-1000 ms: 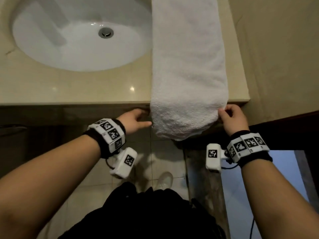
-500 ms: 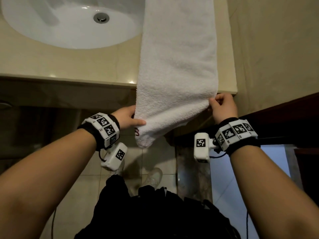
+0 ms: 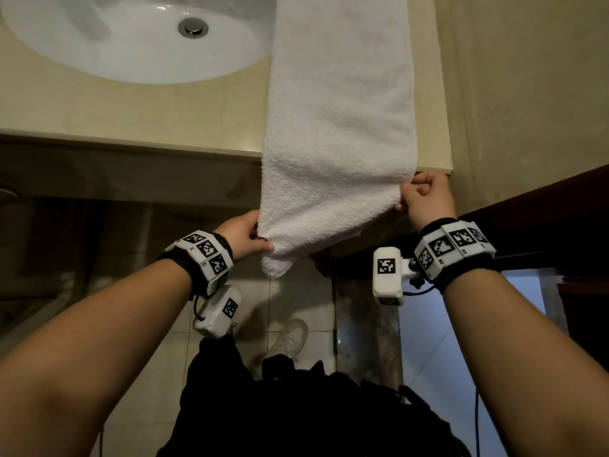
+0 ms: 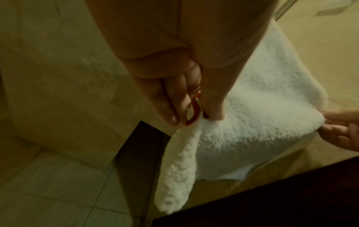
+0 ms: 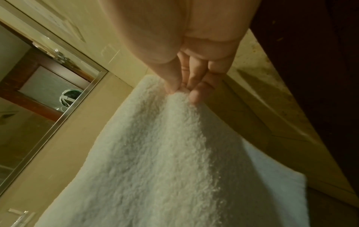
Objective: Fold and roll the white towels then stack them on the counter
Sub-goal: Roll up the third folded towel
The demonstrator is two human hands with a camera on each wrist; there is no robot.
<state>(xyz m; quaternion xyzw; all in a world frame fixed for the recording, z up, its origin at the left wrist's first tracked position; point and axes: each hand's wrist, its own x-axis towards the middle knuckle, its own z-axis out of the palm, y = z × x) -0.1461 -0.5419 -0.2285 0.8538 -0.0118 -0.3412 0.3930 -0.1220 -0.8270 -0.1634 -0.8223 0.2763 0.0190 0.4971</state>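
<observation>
A long white towel (image 3: 339, 103) lies folded in a strip along the right end of the beige counter (image 3: 138, 110), its near end hanging past the front edge. My left hand (image 3: 245, 235) pinches the near left corner (image 4: 196, 122), where a small red loop shows between thumb and fingers. My right hand (image 3: 425, 201) pinches the near right corner (image 5: 178, 93), a little higher than the left. A loose flap of towel (image 4: 174, 176) droops below the left hand. The towel's far end is out of view.
A white sink basin (image 3: 131, 37) with a metal drain is set in the counter left of the towel. A beige wall (image 3: 527, 94) runs along the right. A dark wooden ledge (image 3: 543, 206) sits by my right wrist. Tiled floor and a shoe lie below.
Both hands went from the towel's hanging end at the counter edge to pinching its corners and lifting them. The near end now slants, lower on the left.
</observation>
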